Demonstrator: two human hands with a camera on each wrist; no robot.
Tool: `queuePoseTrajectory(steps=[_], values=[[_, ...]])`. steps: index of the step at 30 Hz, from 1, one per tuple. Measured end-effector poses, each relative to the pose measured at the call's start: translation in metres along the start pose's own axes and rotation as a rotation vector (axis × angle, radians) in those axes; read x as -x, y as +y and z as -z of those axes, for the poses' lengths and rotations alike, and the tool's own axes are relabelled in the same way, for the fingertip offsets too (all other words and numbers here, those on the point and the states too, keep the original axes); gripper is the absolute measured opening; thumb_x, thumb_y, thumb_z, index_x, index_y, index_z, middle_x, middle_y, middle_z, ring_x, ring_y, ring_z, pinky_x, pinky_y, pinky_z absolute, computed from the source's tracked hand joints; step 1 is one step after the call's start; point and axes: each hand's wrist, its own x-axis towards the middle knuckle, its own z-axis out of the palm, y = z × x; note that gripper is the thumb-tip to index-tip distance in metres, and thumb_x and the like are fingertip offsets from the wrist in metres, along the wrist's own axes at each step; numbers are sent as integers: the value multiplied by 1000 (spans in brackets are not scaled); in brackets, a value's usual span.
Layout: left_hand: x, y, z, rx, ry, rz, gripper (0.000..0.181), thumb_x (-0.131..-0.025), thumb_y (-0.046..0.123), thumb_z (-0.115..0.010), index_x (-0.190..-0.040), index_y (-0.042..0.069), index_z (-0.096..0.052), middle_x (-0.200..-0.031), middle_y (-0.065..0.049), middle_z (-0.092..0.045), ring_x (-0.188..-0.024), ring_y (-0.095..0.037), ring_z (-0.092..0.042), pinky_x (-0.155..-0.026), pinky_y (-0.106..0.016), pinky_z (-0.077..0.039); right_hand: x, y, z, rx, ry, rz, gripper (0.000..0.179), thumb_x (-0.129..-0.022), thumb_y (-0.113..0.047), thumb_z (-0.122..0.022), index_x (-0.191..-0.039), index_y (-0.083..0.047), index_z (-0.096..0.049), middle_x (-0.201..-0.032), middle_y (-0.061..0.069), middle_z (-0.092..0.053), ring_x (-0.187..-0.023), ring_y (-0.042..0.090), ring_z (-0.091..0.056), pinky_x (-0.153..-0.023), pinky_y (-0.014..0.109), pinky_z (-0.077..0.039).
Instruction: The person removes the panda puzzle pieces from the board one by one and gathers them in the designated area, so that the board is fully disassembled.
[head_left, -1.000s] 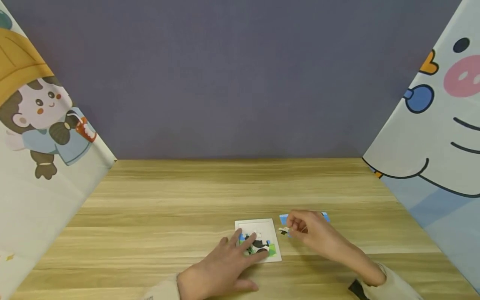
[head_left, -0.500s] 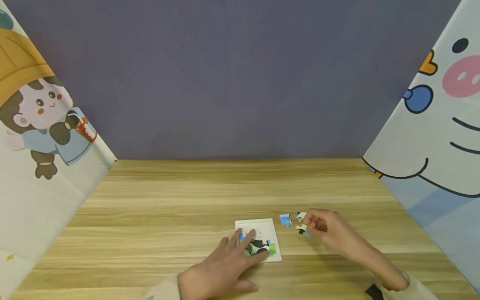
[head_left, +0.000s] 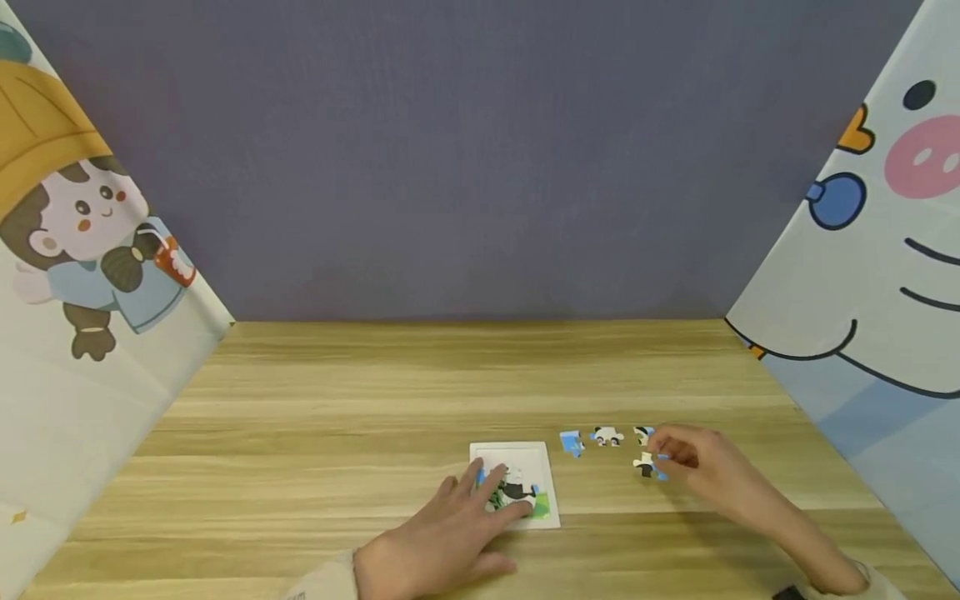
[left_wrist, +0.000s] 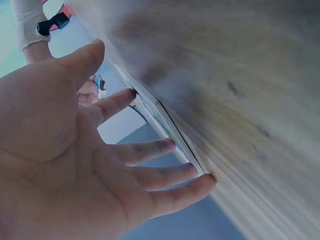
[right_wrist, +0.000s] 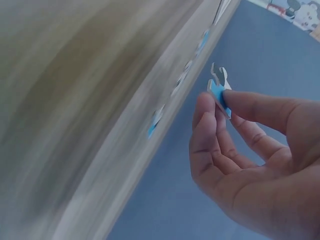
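My left hand (head_left: 442, 521) rests with spread, straight fingers on a white-framed panda jigsaw board (head_left: 552, 504); the left wrist view shows fingertips along the edge of the board (left_wrist: 172, 122). Green, black and white pieces fill its lower part, partly covered by the fingers. Between thumb and curled fingers, my right hand (head_left: 712, 471) pinches a puzzle piece (head_left: 645, 464) in white, black and blue. The right wrist view shows this puzzle piece (right_wrist: 218, 94) held above the table. Just behind the right fingertips lies a black-and-white piece (head_left: 642, 435), partly hidden.
Right of the board, a blue piece (head_left: 572, 442) and a panda-face piece (head_left: 606, 436) lie on the wooden table (head_left: 337, 400). A dark back wall (head_left: 480, 167) and cartoon-printed side panels (head_left: 855, 275) enclose the table.
My right hand has moved to the right with the puzzle piece, away from the board, uncovering the loose pieces behind it. The left hand has stayed on the board.
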Motion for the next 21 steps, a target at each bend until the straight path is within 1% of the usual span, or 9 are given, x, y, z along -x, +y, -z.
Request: queuePoseTrajectory(steps=[3,5,7,10,13,16,18,21], values=[[0,0,-1,-10,1,4,57,-96,56,-56,-147,33,-46,-154,-17,-37,-139,-47,-37,-97,-59,-46,4,9,4,5,2,-16,17,-87,-1,-73,-96,-15,-67,-85,-5,-65,-74,5,-60,-64,25,-53],[1,-1,-1,5,-6,7,57,-97,56,-55,-148,32,-46,-156,-16,-35,-140,-46,-35,-98,-60,-46,7,13,6,5,0,-30,16,-87,-2,-73,-96,-14,-68,-85,-5,-66,-75,5,-60,-64,26,-53],[4,-2,1,29,-6,10,58,-97,55,-54,-149,31,-44,-158,-17,-32,-141,-45,-33,-99,-60,-44,9,17,7,0,-6,-54,15,-87,-4,-73,-98,-14,-69,-87,-5,-66,-76,5,-60,-65,26,-53],[11,-6,4,82,-11,25,59,-98,55,-52,-151,31,-42,-159,-17,-29,-143,-44,-31,-101,-61,-42,10,22,6,-17,-16,-65,14,-87,-5,-74,-98,-13,-70,-88,-4,-67,-77,5,-60,-66,26,-53],[21,-10,7,150,-32,57,59,-98,56,-51,-152,33,-42,-161,-17,-24,-144,-44,-29,-103,-64,-38,9,27,3,-39,-52,-44,13,-86,-5,-74,-98,-11,-70,-89,-2,-67,-77,5,-61,-65,26,-53],[27,-12,8,189,-58,74,59,-98,59,-48,-151,36,-42,-162,-18,-23,-145,-44,-28,-104,-66,-35,6,32,0,-48,-83,-21,13,-86,-5,-74,-97,-10,-69,-87,-2,-67,-76,6,-61,-64,26,-53],[29,-13,8,193,-64,71,59,-98,60,-46,-151,36,-42,-161,-20,-24,-144,-45,-28,-104,-67,-35,5,34,-2,-39,-95,-18,13,-86,-4,-74,-96,-11,-69,-85,-3,-66,-74,5,-60,-63,25,-53],[28,-14,6,175,-60,57,59,-98,61,-44,-151,37,-41,-160,-21,-25,-143,-45,-30,-104,-67,-35,4,35,-3,-11,-99,-13,15,-85,-4,-75,-95,-12,-68,-82,-5,-64,-72,4,-58,-62,24,-52]])
